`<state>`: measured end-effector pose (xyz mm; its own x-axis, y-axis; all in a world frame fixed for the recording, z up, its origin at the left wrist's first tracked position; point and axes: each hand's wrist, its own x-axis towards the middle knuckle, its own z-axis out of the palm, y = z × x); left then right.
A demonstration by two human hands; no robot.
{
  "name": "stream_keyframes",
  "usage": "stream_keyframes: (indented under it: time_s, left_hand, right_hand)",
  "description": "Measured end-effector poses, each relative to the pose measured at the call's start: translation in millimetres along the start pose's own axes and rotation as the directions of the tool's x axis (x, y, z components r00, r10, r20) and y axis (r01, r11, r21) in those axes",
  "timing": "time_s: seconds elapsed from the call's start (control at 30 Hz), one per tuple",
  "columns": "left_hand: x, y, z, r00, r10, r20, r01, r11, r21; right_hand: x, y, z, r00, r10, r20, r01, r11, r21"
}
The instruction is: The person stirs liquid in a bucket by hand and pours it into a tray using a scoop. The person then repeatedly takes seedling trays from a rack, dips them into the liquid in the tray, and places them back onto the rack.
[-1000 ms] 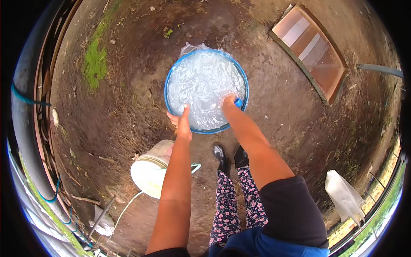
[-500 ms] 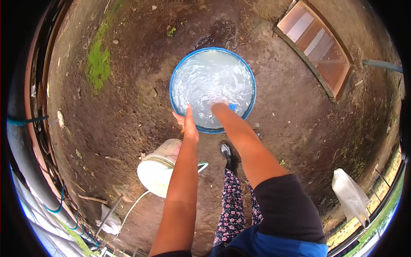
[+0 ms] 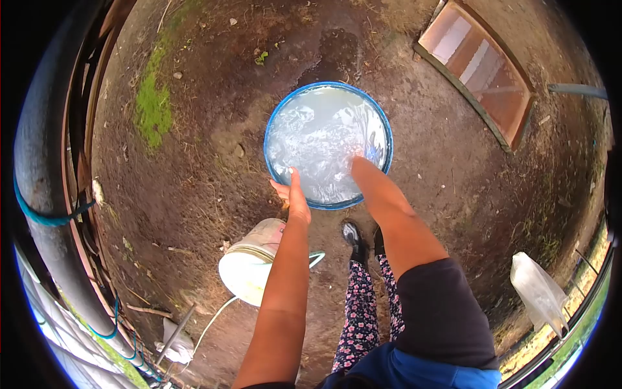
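Observation:
A round blue barrel (image 3: 266, 138) stands on the dirt, filled with cloudy, rippling water (image 3: 314, 139). My left hand (image 3: 291, 191) holds its near-left rim, the thumb over the edge and the other fingers outside. My right hand (image 3: 357, 157) is in the water at the right side up to about the wrist; its fingers are hidden, and I cannot see whether it holds anything. Below my left hand, partly behind the forearm, is a pale bucket (image 3: 243, 269) with a light hose (image 3: 210, 323) by it.
A wooden-framed panel (image 3: 479, 74) lies at the upper right. A translucent plastic bag (image 3: 536, 290) hangs at the lower right. Along the left runs a thick dark pipe (image 3: 45, 149) with a teal rope (image 3: 52, 219) round it. My boot (image 3: 352, 233) is just below the barrel.
My right hand has moved to the right in the water, and a blue spot beside its wrist no longer shows. The view has shifted slightly. My left hand stays at the rim.

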<state>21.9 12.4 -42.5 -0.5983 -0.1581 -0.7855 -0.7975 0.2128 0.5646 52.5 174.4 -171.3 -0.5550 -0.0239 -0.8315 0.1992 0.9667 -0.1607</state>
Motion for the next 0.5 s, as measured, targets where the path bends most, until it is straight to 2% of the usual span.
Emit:
stream_keyframes:
  time_s: [0.13, 0.5]
  left_hand:
    - [-1.2, 1.3, -0.1, 1.000, -0.017, 0.003, 0.017, 1.000, 0.004]
    - [-1.4, 3.0, 1.9, 0.999, -0.042, -0.011, 0.042, 0.999, 0.010]
  right_hand:
    - [-3.4, -9.0, 6.4, 0.999, -0.028, 0.017, 0.028, 1.000, -0.001]
    - [6.1, -46.2, -13.5, 0.997, 0.010, -0.071, 0.005, 0.980, 0.199]
